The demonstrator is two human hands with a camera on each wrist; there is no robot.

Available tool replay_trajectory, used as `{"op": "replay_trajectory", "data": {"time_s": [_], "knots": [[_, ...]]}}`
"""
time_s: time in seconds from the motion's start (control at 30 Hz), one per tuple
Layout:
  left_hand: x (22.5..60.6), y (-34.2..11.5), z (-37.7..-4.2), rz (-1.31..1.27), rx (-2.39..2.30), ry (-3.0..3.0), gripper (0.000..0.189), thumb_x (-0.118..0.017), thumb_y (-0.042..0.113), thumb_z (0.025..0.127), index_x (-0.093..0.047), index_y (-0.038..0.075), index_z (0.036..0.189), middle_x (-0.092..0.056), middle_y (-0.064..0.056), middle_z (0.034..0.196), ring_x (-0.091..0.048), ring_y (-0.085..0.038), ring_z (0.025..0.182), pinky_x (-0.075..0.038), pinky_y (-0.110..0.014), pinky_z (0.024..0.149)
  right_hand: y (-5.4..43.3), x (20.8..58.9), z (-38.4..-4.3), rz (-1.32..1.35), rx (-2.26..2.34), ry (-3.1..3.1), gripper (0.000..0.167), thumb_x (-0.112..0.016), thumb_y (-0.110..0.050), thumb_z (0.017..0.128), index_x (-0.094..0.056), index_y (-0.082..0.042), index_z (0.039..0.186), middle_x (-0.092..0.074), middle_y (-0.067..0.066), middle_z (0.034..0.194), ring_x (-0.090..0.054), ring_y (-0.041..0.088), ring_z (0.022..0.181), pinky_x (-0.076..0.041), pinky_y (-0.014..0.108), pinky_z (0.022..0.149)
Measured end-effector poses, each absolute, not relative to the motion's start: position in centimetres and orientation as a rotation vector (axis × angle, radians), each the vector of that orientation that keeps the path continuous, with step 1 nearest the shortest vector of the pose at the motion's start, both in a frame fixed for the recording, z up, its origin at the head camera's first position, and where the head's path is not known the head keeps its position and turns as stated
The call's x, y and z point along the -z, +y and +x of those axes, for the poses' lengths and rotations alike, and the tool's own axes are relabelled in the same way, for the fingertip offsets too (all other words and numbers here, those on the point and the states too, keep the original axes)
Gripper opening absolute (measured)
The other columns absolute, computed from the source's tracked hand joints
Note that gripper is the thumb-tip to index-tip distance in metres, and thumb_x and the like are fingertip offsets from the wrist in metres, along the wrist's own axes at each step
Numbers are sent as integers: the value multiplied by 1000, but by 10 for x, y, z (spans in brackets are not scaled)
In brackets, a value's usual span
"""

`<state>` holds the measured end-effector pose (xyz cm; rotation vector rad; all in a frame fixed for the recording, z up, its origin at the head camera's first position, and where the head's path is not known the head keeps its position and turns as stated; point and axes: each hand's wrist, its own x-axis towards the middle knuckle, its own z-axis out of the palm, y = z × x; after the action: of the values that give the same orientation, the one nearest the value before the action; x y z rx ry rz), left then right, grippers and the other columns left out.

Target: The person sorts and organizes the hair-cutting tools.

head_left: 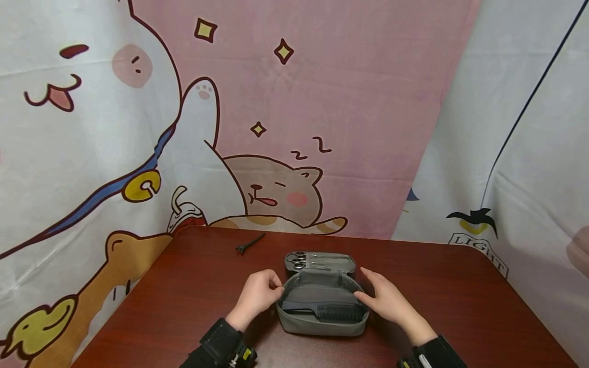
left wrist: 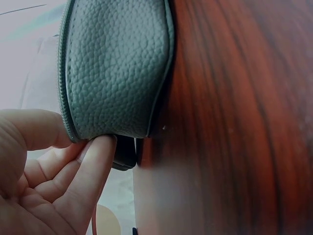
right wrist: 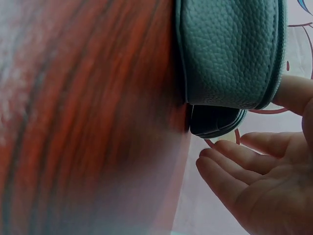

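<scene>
At lower centre, an open case sits on the desk; the left hand pinches its rim, the right hand has fingers spread. Probably steadying; next likely calls for gripping the lid.

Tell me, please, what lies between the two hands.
In the head view, the open grey case lies between the left hand and right hand, with a dark comb inside.

Grey case partly beyond both wrist views' top edges
</scene>
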<state>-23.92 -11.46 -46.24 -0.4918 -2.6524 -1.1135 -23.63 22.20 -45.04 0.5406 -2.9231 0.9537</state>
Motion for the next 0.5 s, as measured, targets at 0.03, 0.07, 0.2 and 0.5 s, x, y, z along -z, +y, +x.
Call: {"op": "replay_trajectory", "data": {"time_s": [0.03, 0.07, 0.2, 0.5], "knots": [[462, -115, -239, -492, 1115, -2653, 18, -76, 4, 82, -63, 14, 74, -58, 8, 69, -52, -5, 59, -45, -26, 53, 222, 451, -236, 542, -953, -2922, 66, -70, -26, 93, -44, 10, 141, -49, 31, 138, -47, 47, 127, -39, 61, 99], [462, -115, -239, -488, 1118, -2655, 18, -76, 4, 82, -63, 15, 74, -57, 9, 69, -52, -5, 59, -45, -26, 54, 221, 451, -236, 543, -956, -2921, 63, -70, -25, 93, -46, 10, 140, -51, 30, 136, -49, 46, 125, -40, 60, 98], [462, -114, -239, -476, 1114, -2658, 18, -76, 5, 82, -63, 15, 74, -57, 9, 69, -52, -5, 59, -45, -26, 54, 219, 452, -236, 521, -1014, -2915, 52, -69, -18, 94, -53, 9, 135, -59, 25, 128, -58, 41, 116, -45, 57, 94], [460, -117, -239, -483, 1130, -2673, 16, -76, 8, 83, -64, 15, 77, -58, 8, 71, -52, -6, 61, -45, -26, 55, 215, 454, -236, 518, -1058, -2921, 34, -68, -10, 93, -62, 3, 125, -67, 13, 115, -66, 30, 100, -53, 48, 82]]}}
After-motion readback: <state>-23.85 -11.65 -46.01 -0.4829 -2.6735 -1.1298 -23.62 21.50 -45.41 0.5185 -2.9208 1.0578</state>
